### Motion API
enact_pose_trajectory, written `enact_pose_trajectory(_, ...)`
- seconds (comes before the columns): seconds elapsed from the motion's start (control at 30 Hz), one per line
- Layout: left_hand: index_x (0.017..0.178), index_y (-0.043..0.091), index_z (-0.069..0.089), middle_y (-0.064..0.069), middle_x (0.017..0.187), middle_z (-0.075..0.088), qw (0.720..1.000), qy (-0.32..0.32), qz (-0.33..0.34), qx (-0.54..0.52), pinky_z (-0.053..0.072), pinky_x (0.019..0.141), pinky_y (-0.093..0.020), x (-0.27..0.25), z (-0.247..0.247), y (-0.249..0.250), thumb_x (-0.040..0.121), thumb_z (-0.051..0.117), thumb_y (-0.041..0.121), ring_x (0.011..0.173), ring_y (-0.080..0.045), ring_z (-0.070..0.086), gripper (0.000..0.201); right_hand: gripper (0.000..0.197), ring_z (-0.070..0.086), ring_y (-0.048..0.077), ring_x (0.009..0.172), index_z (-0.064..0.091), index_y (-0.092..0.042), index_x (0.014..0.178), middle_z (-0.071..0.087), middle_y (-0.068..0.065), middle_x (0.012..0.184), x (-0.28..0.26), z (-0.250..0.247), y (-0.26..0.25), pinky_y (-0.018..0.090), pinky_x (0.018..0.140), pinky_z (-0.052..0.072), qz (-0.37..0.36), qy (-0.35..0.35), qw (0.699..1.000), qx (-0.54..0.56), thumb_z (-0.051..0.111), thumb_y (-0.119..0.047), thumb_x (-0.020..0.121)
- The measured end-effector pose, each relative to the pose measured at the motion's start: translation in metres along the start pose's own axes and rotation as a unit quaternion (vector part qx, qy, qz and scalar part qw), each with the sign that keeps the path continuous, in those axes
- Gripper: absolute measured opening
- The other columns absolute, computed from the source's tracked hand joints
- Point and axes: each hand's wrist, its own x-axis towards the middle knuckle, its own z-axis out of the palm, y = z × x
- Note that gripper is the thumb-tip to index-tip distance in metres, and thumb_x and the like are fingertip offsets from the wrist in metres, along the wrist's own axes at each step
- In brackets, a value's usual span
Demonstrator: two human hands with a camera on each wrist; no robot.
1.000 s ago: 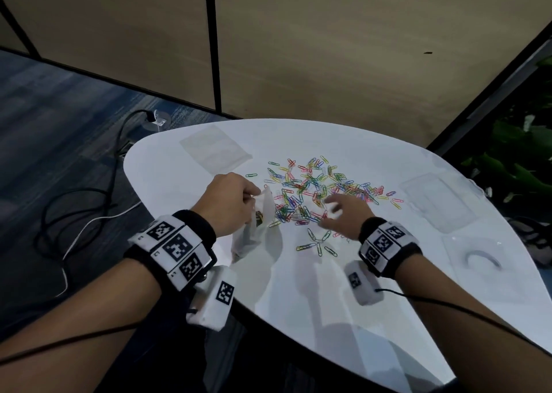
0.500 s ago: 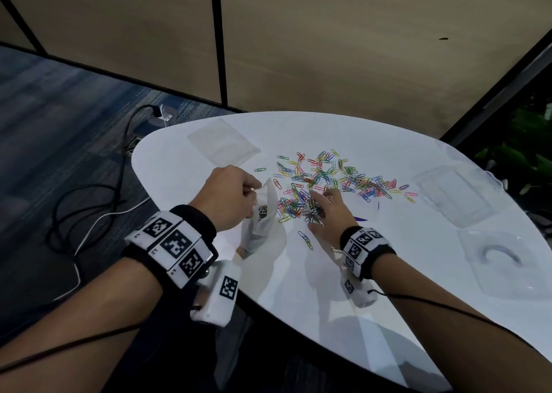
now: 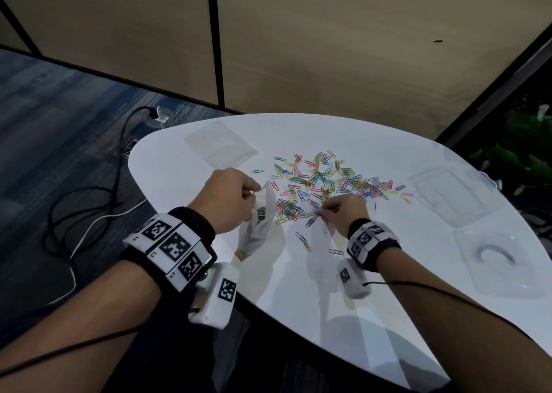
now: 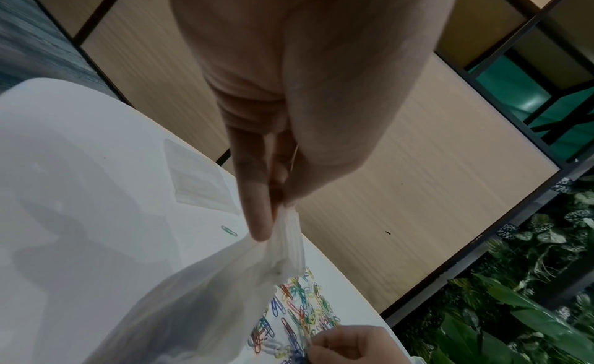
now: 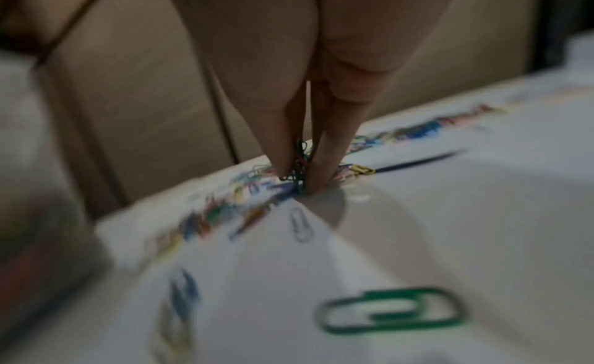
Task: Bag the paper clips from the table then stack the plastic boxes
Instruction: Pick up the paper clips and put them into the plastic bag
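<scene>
Left hand (image 3: 227,197): pinching the rim of the bag (image 3: 260,219) between thumb and fingers, holding it upright at the table's near-left edge; a few clips are showing inside.
Right hand (image 3: 343,209): fingers (image 5: 324,166) closing on a small bunch of clips (image 5: 299,173) at the near edge of the pile (image 3: 322,183), tips touching the table (image 3: 298,303).
Clips: most are lying in a loose spread mid-table; strays (image 3: 303,241) are sitting nearer the person.
Boxes: two clear ones (image 3: 448,195) (image 3: 495,261) are lying apart at the right, not yet stacked.
Risk: the bunch looks loosely tangled, so clips are likely to drop on the way across; the bag mouth is looking narrow, and a miss would scatter them; the bag is hanging at the edge, so spills could reach the floor.
Surface: smooth, glossy white, rounded; clips will likely be sliding rather than lifting.
Room: tan panels behind, blue carpet with cables (image 3: 89,201) at left, plants (image 3: 522,153) at right; another flat bag (image 3: 219,146) is lying at the far left.
</scene>
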Motion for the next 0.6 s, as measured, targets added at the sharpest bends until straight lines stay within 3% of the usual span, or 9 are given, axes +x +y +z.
enact_pose_trajectory(0.07,0.118,0.007,0.069,-0.008,0.088,0.073,1.0,-0.002,-0.003,0.0,0.062,0.08,-0.035,0.0,0.0,0.001,0.091,0.05,0.001,0.07,-0.023,0.076,0.034,0.008,0.07,0.013,0.078,0.079,-0.018,0.08,0.075,-0.002,0.08,0.004,-0.01,0.008,0.024,0.081,0.056,0.063,-0.037,0.988,0.133,0.078,-0.026,0.08)
enact_pose_trajectory(0.13,0.118,0.007,0.069,-0.007,0.089,0.071,1.0,-0.003,-0.005,-0.002,0.063,0.079,-0.036,0.001,0.001,0.003,0.091,0.05,0.0,0.07,-0.024,0.076,0.034,0.019,0.073,0.019,0.082,0.079,-0.01,0.09,0.077,0.005,0.086,0.003,-0.022,0.006,0.032,0.086,0.058,0.1,-0.07,0.943,0.309,0.081,-0.024,0.077)
enact_pose_trajectory(0.2,0.118,0.006,0.069,-0.007,0.088,0.07,1.0,-0.004,-0.007,-0.005,0.063,0.079,-0.036,0.002,0.003,0.004,0.091,0.05,-0.001,0.07,-0.026,0.076,0.034,0.032,0.072,0.018,0.08,0.07,0.005,0.108,0.074,0.013,0.094,-0.003,-0.036,-0.011,0.026,0.078,0.059,0.097,-0.107,0.877,0.457,0.075,-0.013,0.082)
enact_pose_trajectory(0.27,0.118,0.005,0.068,-0.008,0.088,0.069,1.0,-0.005,-0.009,-0.009,0.063,0.079,-0.037,0.002,0.005,0.005,0.091,0.049,-0.001,0.07,-0.027,0.076,0.034,0.034,0.072,0.015,0.082,0.064,0.009,0.116,0.072,0.015,0.099,-0.016,-0.049,-0.038,0.019,0.073,0.057,0.071,-0.163,0.826,0.534,0.068,-0.009,0.088)
enact_pose_trajectory(0.33,0.118,0.005,0.069,-0.01,0.089,0.07,1.0,-0.003,-0.006,-0.008,0.062,0.08,-0.037,0.002,0.007,0.006,0.091,0.05,0.0,0.07,-0.027,0.076,0.033,0.033,0.072,0.016,0.089,0.063,0.01,0.117,0.072,0.016,0.103,-0.03,-0.053,-0.063,0.019,0.076,0.057,0.045,-0.215,0.795,0.566,0.066,-0.009,0.09)
enact_pose_trajectory(0.4,0.117,0.005,0.069,-0.012,0.092,0.073,1.0,-0.001,-0.001,-0.007,0.062,0.081,-0.035,0.002,0.009,0.007,0.091,0.05,0.0,0.072,-0.027,0.076,0.032,0.027,0.072,0.017,0.087,0.065,0.01,0.112,0.073,0.014,0.098,-0.044,-0.046,-0.083,0.02,0.077,0.057,0.028,-0.237,0.795,0.558,0.064,-0.006,0.09)
enact_pose_trajectory(0.47,0.115,0.006,0.07,-0.013,0.094,0.074,1.0,0.004,0.003,-0.008,0.061,0.084,-0.035,0.002,0.009,0.007,0.09,0.052,0.002,0.077,-0.027,0.075,0.031,0.012,0.072,0.016,0.076,0.069,0.005,0.098,0.072,0.013,0.088,-0.056,-0.03,-0.096,0.022,0.075,0.059,0.01,-0.227,0.821,0.523,0.065,0.0,0.089)
enact_pose_trajectory(0.53,0.111,0.007,0.072,-0.014,0.096,0.075,1.0,0.009,0.007,-0.007,0.06,0.087,-0.037,0.002,0.01,0.006,0.089,0.055,0.003,0.084,-0.027,0.074,0.029,0.007,0.07,0.016,0.069,0.071,0.0,0.086,0.07,0.014,0.081,-0.064,-0.015,-0.105,0.024,0.075,0.06,-0.018,-0.199,0.856,0.476,0.067,0.005,0.086)
enact_pose_trajectory(0.6,0.111,0.007,0.072,-0.014,0.098,0.075,1.0,0.007,0.004,-0.012,0.058,0.09,-0.038,0.002,0.01,0.006,0.089,0.055,0.004,0.087,-0.027,0.074,0.028,0.011,0.068,0.011,0.067,0.073,-0.008,0.085,0.071,0.007,0.078,-0.064,-0.005,-0.106,0.02,0.074,0.058,-0.084,-0.158,0.92,0.348,0.067,0.002,0.085)
